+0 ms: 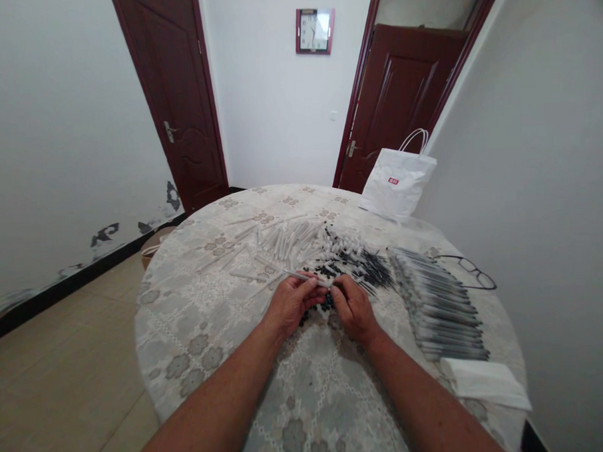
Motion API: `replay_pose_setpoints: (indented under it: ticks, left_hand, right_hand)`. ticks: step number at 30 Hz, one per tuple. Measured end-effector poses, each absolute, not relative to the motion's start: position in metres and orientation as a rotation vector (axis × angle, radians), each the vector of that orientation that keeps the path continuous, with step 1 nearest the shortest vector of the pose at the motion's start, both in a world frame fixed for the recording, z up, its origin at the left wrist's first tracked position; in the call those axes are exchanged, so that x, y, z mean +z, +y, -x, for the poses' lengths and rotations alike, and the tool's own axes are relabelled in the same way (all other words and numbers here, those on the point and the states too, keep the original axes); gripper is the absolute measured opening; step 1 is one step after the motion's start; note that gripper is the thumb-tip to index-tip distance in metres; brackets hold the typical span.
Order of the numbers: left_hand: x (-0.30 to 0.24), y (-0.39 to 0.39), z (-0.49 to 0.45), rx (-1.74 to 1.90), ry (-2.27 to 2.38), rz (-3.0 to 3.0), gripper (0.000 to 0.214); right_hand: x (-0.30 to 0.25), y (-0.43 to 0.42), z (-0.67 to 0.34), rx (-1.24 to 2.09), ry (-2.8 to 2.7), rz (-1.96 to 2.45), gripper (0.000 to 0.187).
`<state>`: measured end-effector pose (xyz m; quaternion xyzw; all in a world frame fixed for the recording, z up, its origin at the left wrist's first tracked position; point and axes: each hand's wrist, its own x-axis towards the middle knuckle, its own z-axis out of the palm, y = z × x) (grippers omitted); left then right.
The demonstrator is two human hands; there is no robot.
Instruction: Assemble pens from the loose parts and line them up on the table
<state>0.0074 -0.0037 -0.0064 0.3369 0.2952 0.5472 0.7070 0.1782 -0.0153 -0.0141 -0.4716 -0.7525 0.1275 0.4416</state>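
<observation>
At the frame's centre, a person's two bare hands nearly meet above a round, cloth-covered bench (pixel 180 318). The left hand (pixel 295 298) pinches a slim pale tube (pixel 296 275); the right hand (pixel 353 305) is at the tube's right end, its grip too small for me to tell. Just beyond lie loose clear tubes (pixel 285 241) and thin black rods (pixel 377 269). Right of centre, dark-and-clear sticks (pixel 445 306) form a row beside eyeglasses (pixel 476 273).

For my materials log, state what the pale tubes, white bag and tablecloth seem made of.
Pale tubes: probably plastic, smooth, given their slightly see-through look.
White bag: likely matte paper, given its creases and upright shape.
Tablecloth: fabric or vinyl, fairly matte; the flat floral pattern settles neither.
</observation>
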Motion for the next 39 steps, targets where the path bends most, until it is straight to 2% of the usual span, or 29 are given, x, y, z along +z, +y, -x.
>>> replay_pose_setpoints:
  ticks: [10,19,23,27,39]
  left_hand:
    - [-0.006,-0.001,-0.006,1.278,0.682,-0.748,0.03]
    - [-0.012,0.002,-0.007,1.304,0.694,-0.753,0.032]
    - [-0.011,0.003,-0.007,1.312,0.716,-0.77,0.034]
    - [-0.01,0.003,-0.006,1.316,0.752,-0.782,0.033]
    - [0.001,0.009,0.008,1.473,0.756,-0.748,0.035]
  right_hand:
    - [-0.017,-0.012,-0.178,0.425,-1.739,1.289,0.041]
    - [-0.021,-0.006,-0.178,0.86,-1.513,1.205,0.048]
    - [-0.019,-0.007,-0.181,0.778,-1.607,1.196,0.041]
    - [-0.017,-0.008,-0.182,0.688,-1.66,1.222,0.045]
    - [-0.017,-0.008,-0.183,0.684,-1.625,1.213,0.041]
